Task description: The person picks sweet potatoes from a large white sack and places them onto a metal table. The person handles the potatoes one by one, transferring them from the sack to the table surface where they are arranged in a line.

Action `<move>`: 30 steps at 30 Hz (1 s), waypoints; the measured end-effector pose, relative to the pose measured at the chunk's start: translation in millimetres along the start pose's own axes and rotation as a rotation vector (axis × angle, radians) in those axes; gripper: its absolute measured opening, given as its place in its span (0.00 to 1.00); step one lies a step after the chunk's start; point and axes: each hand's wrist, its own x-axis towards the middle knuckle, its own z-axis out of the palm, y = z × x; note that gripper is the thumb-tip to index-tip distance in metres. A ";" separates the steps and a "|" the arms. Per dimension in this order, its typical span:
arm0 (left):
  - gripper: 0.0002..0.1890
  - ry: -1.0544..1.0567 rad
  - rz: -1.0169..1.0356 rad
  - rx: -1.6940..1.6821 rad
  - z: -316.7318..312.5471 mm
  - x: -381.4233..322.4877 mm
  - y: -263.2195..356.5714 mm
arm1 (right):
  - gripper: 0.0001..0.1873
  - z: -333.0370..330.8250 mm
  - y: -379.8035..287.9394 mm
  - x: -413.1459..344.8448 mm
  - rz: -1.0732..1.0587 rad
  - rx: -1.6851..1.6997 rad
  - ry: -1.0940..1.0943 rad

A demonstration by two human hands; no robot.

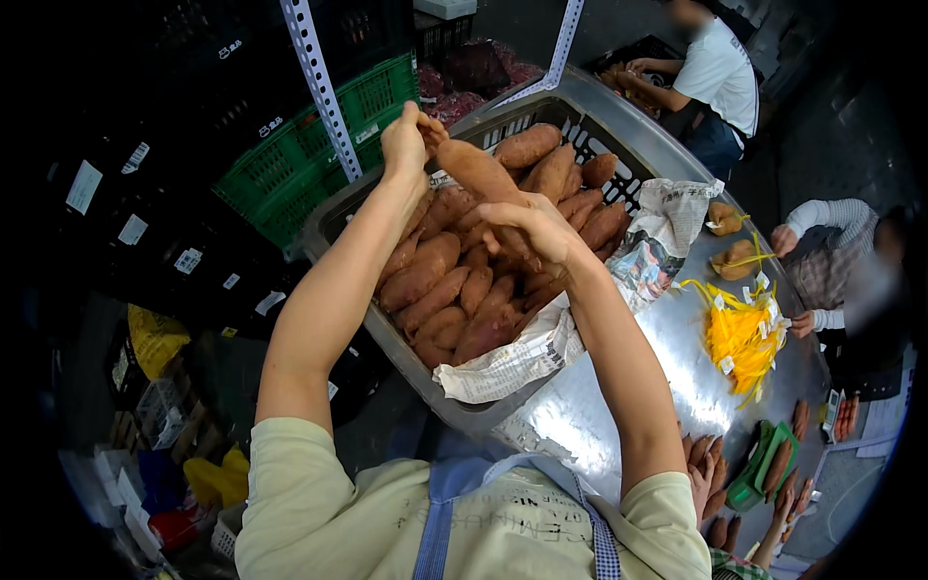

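A plastic crate (406, 366) lined with printed newspaper (507, 370) lies before me, full of reddish-brown sweet potatoes (435, 264). Above the heap, my right hand (540, 228) grips a long sweet potato (478, 170), thumb across its side. My left hand (409, 145) is raised at the far end of that sweet potato, its fingers curled beside the tip. Whether those fingers touch or hold it is hard to see.
A metal table (652, 348) carries yellow tagged straps (743, 333), netted bundles (734, 257) and a green tray (761, 464). Green crates (312, 145) and black crates (181, 196) stack at left behind a perforated post (319, 80). Several people work nearby.
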 end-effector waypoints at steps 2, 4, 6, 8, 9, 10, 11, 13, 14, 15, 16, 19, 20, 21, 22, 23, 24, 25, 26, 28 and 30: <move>0.09 -0.086 -0.065 0.223 5.1 -7.1 -3.5 | 0.15 -13.9 4.4 0.3 -0.008 0.060 0.020; 0.13 -0.206 -0.098 0.452 24.4 -18.0 -16.5 | 0.15 -20.1 4.3 -1.8 -0.167 0.078 0.093; 0.19 -0.418 0.209 0.785 16.4 -13.0 -50.9 | 0.17 -27.1 -1.8 -19.2 -0.247 0.014 0.170; 0.23 -0.679 0.334 1.122 6.8 -25.4 -67.3 | 0.23 -34.5 5.2 -46.1 -0.421 -0.009 0.279; 0.25 -0.809 0.338 1.287 -1.9 -32.5 -74.0 | 0.26 -39.4 16.0 -59.7 -0.541 -0.008 0.337; 0.26 -0.998 0.163 1.428 -7.5 -40.6 -77.5 | 0.29 -44.4 19.5 -86.7 -0.506 -0.011 0.386; 0.27 -1.182 -0.013 1.572 -6.9 -49.2 -76.0 | 0.31 -57.7 37.0 -108.3 -0.565 -0.080 0.532; 0.30 -1.475 -0.035 1.927 -1.3 -65.6 -77.2 | 0.29 -85.9 72.8 -164.7 -0.518 -0.015 0.700; 0.32 -1.467 -0.046 1.963 -5.0 -66.4 -84.3 | 0.28 -99.4 96.6 -194.4 -0.459 0.043 0.816; 0.35 -1.466 -0.054 1.998 -5.6 -65.8 -94.2 | 0.26 -112.5 123.6 -226.6 -0.397 0.102 0.936; 0.36 -1.464 -0.080 2.032 1.7 -67.5 -97.5 | 0.25 -123.4 148.4 -258.6 -0.300 0.080 1.096; 0.37 -1.533 -0.098 2.155 19.8 -70.9 -94.4 | 0.22 -152.3 249.9 -353.2 -0.097 -0.206 1.539; 0.38 -1.541 -0.112 2.193 21.1 -74.7 -94.0 | 0.23 -145.0 260.3 -376.2 0.002 -0.313 1.614; 0.40 -1.528 -0.143 2.235 14.0 -79.3 -90.2 | 0.23 -138.0 269.0 -392.6 0.104 -0.422 1.661; 0.44 -1.513 -0.210 2.202 11.5 -76.6 -91.2 | 0.25 -133.8 281.2 -407.9 0.215 -0.518 1.682; 0.45 -1.585 -0.230 2.137 2.7 -66.5 -94.7 | 0.25 -126.2 294.6 -417.8 0.329 -0.588 1.717; 0.43 -1.597 -0.140 2.193 -0.2 -61.1 -92.0 | 0.25 -119.6 301.3 -423.1 0.440 -0.662 1.745; 0.40 -1.685 -0.202 2.220 -5.4 -48.7 -94.3 | 0.25 -115.0 306.1 -426.3 0.547 -0.742 1.760; 0.38 -1.692 -0.219 2.254 -12.4 -43.5 -100.2 | 0.26 -113.6 310.9 -428.3 0.591 -0.697 1.763; 0.33 -1.695 -0.241 2.315 10.5 -60.0 -76.8 | 0.27 -112.1 324.0 -432.6 0.575 -0.749 1.840; 0.27 -1.630 -0.286 2.389 16.7 -72.1 -46.0 | 0.29 -116.1 325.4 -425.5 0.543 -0.787 1.855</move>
